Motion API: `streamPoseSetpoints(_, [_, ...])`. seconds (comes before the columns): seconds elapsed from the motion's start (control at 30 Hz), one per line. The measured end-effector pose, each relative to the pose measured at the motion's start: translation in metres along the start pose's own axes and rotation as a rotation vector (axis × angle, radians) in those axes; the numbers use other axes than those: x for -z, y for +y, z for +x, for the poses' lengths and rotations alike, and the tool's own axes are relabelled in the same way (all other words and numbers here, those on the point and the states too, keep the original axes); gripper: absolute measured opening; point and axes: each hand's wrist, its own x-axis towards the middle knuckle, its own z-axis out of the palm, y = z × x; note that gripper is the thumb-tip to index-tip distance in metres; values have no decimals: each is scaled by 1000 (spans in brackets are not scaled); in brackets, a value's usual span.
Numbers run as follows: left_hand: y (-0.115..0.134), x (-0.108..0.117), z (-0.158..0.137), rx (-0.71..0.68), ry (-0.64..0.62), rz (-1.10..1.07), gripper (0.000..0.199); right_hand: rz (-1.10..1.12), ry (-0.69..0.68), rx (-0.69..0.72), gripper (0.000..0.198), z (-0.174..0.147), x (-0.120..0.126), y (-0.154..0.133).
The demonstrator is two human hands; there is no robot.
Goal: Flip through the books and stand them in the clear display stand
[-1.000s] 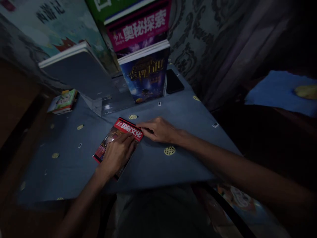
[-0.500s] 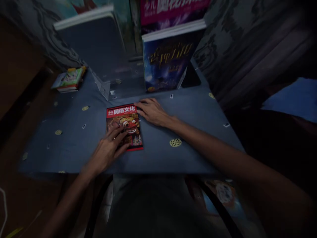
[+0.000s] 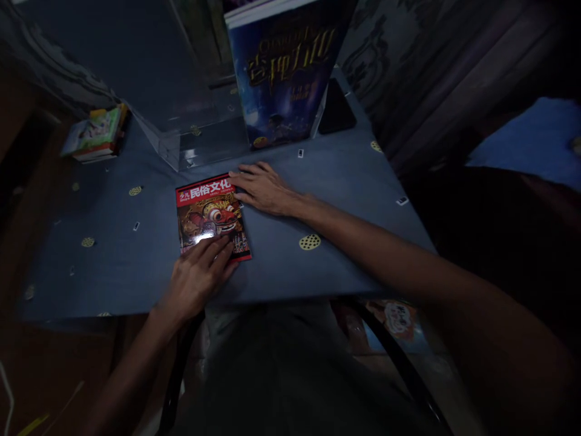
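Note:
A small book (image 3: 211, 212) with a red-bordered cover and a painted mask picture lies flat and closed on the blue patterned tablecloth (image 3: 281, 266). My left hand (image 3: 200, 275) rests over its lower part, fingers lying on the cover and hiding the bottom-left portion. At the upper right corner, my right hand (image 3: 263, 188) lies palm down with its fingers stretched out; the fingertips touch the book's edge and the rest of the hand is on the cloth. Neither hand grips anything.
Behind the book stand a dark blue book (image 3: 285, 79) and a clear bookend (image 3: 166, 145). Small stacked books (image 3: 97, 136) lie at the far left. A dark flat object (image 3: 336, 109) sits at the back right. Below the table edge is a colourful cover (image 3: 399, 327).
My left hand has slid down toward the book's lower edge, uncovering more of the mask picture. My right hand stays at the upper right corner. The camera view has shifted.

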Motion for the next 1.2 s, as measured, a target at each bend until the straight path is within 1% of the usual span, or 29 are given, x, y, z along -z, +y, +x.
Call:
streamPoseSetpoints(0.2, [0, 8, 1, -71, 31, -5, 31, 10, -9, 6, 42, -4, 4, -3])
streamPoseSetpoints(0.37, [-3, 11, 1, -103, 42, 27, 32, 103, -27, 11, 39, -8, 10, -9])
streamPoseSetpoints(0.5, [-5, 11, 0, -129, 61, 3, 31, 177, -33, 77, 39, -11, 18, -15])
streamPoseSetpoints(0.57, [-4, 10, 0, -123, 68, -1, 30, 207, -67, 121, 49, -12, 22, -20])
streamPoseSetpoints(0.73, [0, 11, 2, -138, 97, 31, 28, 271, -237, 155, 94, -18, 24, -29])
streamPoseSetpoints(0.8, [1, 11, 2, -156, 101, 76, 27, 279, -277, 158, 105, -20, 21, -31])
streamPoseSetpoints(0.9, [2, 9, 2, -182, 90, 116, 27, 273, -317, 148, 113, -23, 18, -33])
streamPoseSetpoints(1.0, [2, 5, 1, -181, 106, 104, 27, 259, -349, 148, 119, -25, 17, -36])
streamPoseSetpoints(1.2, [4, 2, 0, -155, 136, 50, 26, 215, -378, 140, 122, -27, 20, -41])
